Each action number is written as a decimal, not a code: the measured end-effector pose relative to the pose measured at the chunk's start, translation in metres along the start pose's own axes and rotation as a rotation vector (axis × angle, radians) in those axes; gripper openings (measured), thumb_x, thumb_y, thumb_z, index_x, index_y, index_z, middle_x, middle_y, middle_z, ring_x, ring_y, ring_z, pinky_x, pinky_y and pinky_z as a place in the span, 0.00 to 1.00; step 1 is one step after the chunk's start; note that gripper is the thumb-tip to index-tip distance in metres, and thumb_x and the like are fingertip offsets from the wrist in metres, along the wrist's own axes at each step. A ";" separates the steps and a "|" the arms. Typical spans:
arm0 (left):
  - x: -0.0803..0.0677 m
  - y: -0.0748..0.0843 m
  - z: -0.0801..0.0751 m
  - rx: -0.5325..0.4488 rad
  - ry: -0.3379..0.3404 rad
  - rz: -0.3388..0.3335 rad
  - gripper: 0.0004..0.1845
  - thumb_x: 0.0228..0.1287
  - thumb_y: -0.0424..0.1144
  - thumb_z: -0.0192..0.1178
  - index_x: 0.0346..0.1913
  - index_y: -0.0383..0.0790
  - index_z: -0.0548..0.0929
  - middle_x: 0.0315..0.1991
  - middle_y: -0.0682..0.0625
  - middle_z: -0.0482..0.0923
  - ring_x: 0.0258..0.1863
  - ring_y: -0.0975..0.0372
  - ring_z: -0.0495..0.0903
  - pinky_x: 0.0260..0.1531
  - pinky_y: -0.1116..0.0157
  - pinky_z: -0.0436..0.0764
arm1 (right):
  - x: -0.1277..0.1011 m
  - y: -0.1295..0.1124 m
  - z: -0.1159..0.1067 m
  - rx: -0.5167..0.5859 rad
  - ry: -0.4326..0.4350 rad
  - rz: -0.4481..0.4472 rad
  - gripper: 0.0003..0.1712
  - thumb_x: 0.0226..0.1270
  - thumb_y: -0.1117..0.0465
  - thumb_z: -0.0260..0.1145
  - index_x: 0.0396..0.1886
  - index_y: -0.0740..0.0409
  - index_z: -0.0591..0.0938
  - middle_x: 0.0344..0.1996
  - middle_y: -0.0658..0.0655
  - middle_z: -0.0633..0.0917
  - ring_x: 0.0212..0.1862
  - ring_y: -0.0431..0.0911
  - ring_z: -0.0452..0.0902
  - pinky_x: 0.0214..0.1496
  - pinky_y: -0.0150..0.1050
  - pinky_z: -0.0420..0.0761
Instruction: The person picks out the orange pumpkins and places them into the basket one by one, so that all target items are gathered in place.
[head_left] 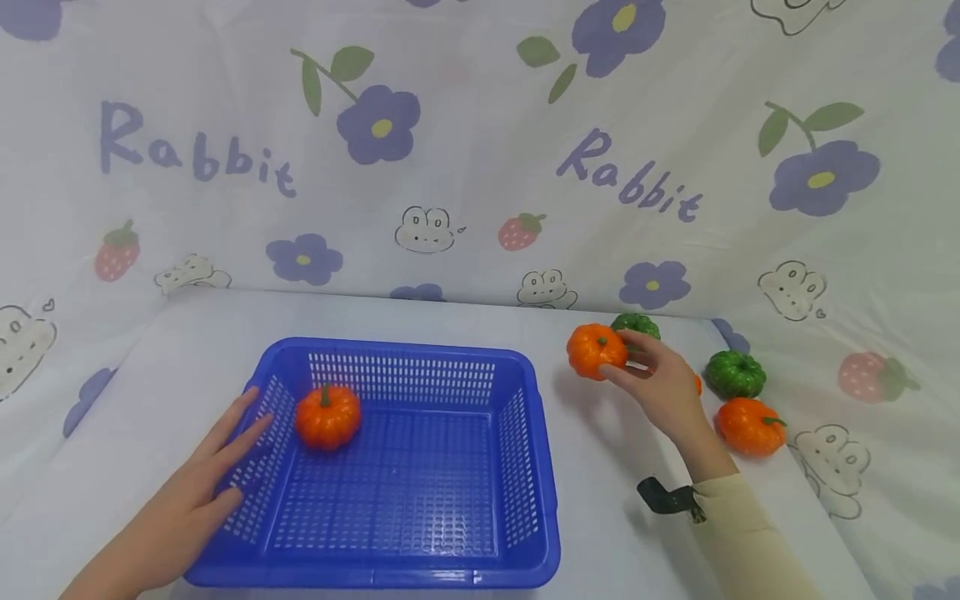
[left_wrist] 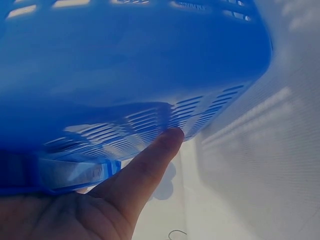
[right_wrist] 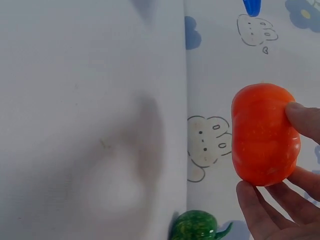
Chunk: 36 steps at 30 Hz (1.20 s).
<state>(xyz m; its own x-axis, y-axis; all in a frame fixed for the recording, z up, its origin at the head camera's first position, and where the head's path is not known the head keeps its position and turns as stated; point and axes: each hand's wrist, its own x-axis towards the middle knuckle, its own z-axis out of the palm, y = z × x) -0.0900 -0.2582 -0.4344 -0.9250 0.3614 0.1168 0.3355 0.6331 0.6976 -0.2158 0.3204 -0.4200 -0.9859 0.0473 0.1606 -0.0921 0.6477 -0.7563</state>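
We hold an orange pumpkin [head_left: 588, 353] in our right hand [head_left: 662, 385] — fingertips clamped on it — and our left hand [head_left: 183, 500] (fingers apart) touches the blue basket [head_left: 397, 483].

basket [head_left: 315, 576]: blue | held pumpkin [head_left: 588, 352]: orange | rearmost pumpkin [head_left: 634, 323]: green | cloth [head_left: 465, 158]: white, purple flower and strawberry print

Free air between orange pumpkin [head_left: 591, 352] and blue basket [head_left: 360, 577], right rim [head_left: 547, 458] in the way.
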 end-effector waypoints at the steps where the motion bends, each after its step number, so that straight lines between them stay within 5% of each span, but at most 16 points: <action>1: 0.000 0.000 0.000 0.006 0.001 -0.004 0.43 0.73 0.23 0.55 0.88 0.47 0.59 0.90 0.51 0.36 0.85 0.37 0.47 0.75 0.45 0.57 | -0.001 -0.001 0.000 -0.003 0.003 -0.005 0.41 0.72 0.51 0.78 0.78 0.59 0.75 0.72 0.65 0.79 0.69 0.64 0.78 0.65 0.55 0.83; 10: 0.000 0.002 0.000 -0.014 -0.004 -0.019 0.43 0.72 0.23 0.54 0.88 0.46 0.59 0.90 0.51 0.35 0.85 0.36 0.46 0.70 0.30 0.60 | -0.002 -0.010 -0.002 -0.012 0.011 -0.024 0.40 0.73 0.51 0.77 0.78 0.58 0.75 0.71 0.65 0.79 0.68 0.63 0.79 0.65 0.56 0.83; 14: 0.000 0.002 0.000 -0.014 0.008 0.003 0.43 0.72 0.22 0.54 0.88 0.45 0.59 0.90 0.51 0.36 0.85 0.36 0.45 0.77 0.43 0.55 | -0.003 -0.013 -0.004 -0.022 0.018 -0.017 0.39 0.73 0.52 0.77 0.79 0.58 0.75 0.72 0.66 0.78 0.69 0.64 0.79 0.66 0.58 0.83; 15: 0.000 0.001 0.001 -0.009 0.013 0.009 0.43 0.72 0.22 0.54 0.88 0.45 0.60 0.90 0.51 0.36 0.85 0.36 0.46 0.79 0.52 0.52 | -0.003 -0.014 -0.004 -0.023 0.021 -0.020 0.39 0.73 0.52 0.77 0.79 0.58 0.75 0.72 0.65 0.78 0.69 0.64 0.79 0.66 0.58 0.82; 17: 0.001 0.001 0.001 -0.008 0.022 0.025 0.43 0.71 0.22 0.54 0.87 0.44 0.60 0.90 0.51 0.36 0.85 0.36 0.46 0.77 0.69 0.48 | -0.004 -0.015 -0.005 -0.025 0.025 -0.025 0.39 0.73 0.52 0.77 0.78 0.57 0.75 0.72 0.64 0.78 0.69 0.63 0.79 0.66 0.57 0.82; 21: 0.000 0.001 0.001 -0.010 0.025 0.035 0.43 0.71 0.21 0.54 0.87 0.44 0.60 0.90 0.50 0.37 0.85 0.36 0.46 0.69 0.82 0.44 | -0.006 -0.018 -0.007 -0.029 0.033 -0.035 0.39 0.73 0.52 0.77 0.78 0.57 0.76 0.72 0.63 0.78 0.68 0.62 0.80 0.66 0.56 0.82; 27: 0.001 0.001 0.000 -0.019 0.015 0.019 0.43 0.71 0.22 0.54 0.87 0.43 0.60 0.90 0.50 0.36 0.85 0.35 0.45 0.79 0.59 0.48 | -0.010 -0.026 -0.010 -0.023 0.041 -0.030 0.40 0.73 0.50 0.78 0.79 0.57 0.75 0.72 0.64 0.78 0.68 0.63 0.79 0.66 0.58 0.82; 31: 0.002 0.002 -0.001 -0.032 0.004 0.004 0.43 0.70 0.22 0.54 0.87 0.43 0.60 0.90 0.50 0.35 0.84 0.34 0.45 0.71 0.29 0.57 | -0.013 -0.031 -0.011 -0.022 0.042 -0.037 0.40 0.72 0.49 0.78 0.79 0.56 0.76 0.72 0.64 0.78 0.67 0.63 0.80 0.66 0.57 0.82; 33: 0.002 0.002 -0.001 -0.036 0.002 0.002 0.43 0.70 0.21 0.54 0.87 0.42 0.60 0.90 0.49 0.35 0.84 0.33 0.45 0.66 0.24 0.58 | -0.013 -0.032 -0.011 -0.023 0.043 -0.039 0.41 0.72 0.49 0.78 0.79 0.56 0.76 0.72 0.64 0.78 0.68 0.63 0.80 0.65 0.56 0.82; 36: 0.002 0.001 0.000 -0.027 0.004 0.006 0.43 0.70 0.22 0.54 0.87 0.43 0.60 0.90 0.50 0.36 0.84 0.34 0.45 0.71 0.32 0.56 | -0.015 -0.034 -0.011 -0.025 0.042 -0.039 0.41 0.72 0.49 0.78 0.79 0.56 0.75 0.72 0.64 0.78 0.68 0.64 0.80 0.64 0.56 0.83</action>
<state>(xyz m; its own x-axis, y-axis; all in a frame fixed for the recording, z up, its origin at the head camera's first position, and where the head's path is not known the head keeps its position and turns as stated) -0.0912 -0.2571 -0.4328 -0.9239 0.3621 0.1238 0.3360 0.6126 0.7155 -0.1962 0.3059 -0.3893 -0.9747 0.0531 0.2171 -0.1268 0.6684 -0.7329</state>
